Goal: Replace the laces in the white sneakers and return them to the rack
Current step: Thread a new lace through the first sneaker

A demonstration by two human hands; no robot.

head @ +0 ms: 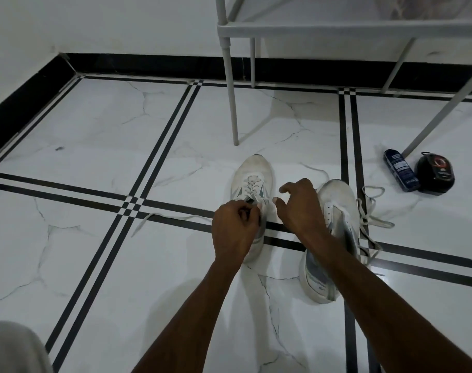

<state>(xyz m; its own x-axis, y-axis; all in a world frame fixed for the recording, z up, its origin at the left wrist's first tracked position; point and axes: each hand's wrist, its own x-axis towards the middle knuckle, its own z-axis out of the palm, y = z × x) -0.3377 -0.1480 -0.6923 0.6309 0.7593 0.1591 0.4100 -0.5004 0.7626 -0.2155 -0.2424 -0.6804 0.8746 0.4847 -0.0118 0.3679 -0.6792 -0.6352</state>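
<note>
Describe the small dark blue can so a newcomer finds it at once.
Start at the white metal rack against the wall; follow its front right leg to the floor. The small dark blue can lies on its side there, beside a round black case, cylindrical where the case is domed.

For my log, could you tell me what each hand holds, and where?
The left hand pinches the lace near the left sneaker's tongue; the right hand seems to hold nothing.

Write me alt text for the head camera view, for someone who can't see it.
Two bare hands work on a white sneaker on a marble-patterned floor: the left hand pinches its lace, the right hand hovers beside. A second, unlaced sneaker lies to the right, with a loose lace, below a white rack.
</note>
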